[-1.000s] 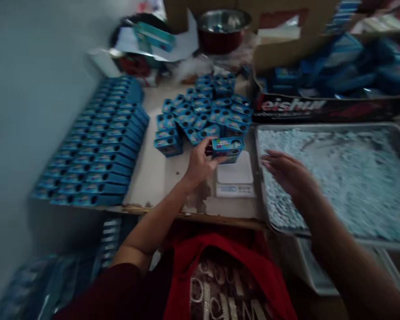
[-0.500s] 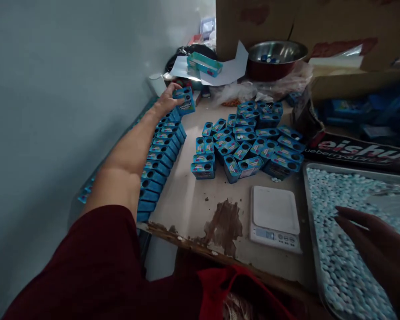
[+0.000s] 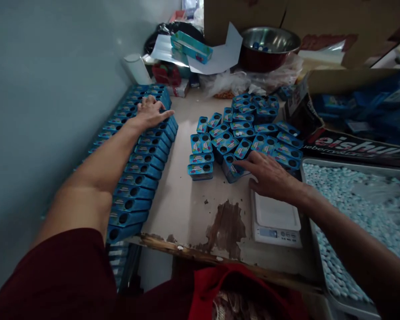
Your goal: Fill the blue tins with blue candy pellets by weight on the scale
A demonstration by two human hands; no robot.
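Observation:
My left hand (image 3: 151,112) rests on the far part of a long row of blue printed mint boxes (image 3: 143,170). Its thumb stretches out to the right and its fingers are apart over the box tops; no lifted box shows in it. Over the loose group of blue boxes, my right hand (image 3: 270,175) reaches in from the right. Its fingers are parted, with one fingertip at the top of a tilted blue box (image 3: 231,169). The palm hides part of the boxes behind. Most boxes have a round dark hole on top.
A white digital scale (image 3: 276,218) lies below my right hand. Right of it is a metal tray (image 3: 315,240) of pale blue and white mints. Behind stand an open carton (image 3: 363,149) and a steel bowl (image 3: 270,51). A wall (image 3: 53,89) borders the left.
The box that my left hand held up now stands among the row, and that hand has lowered onto it. My right hand has moved left from the mint tray to the loose boxes.

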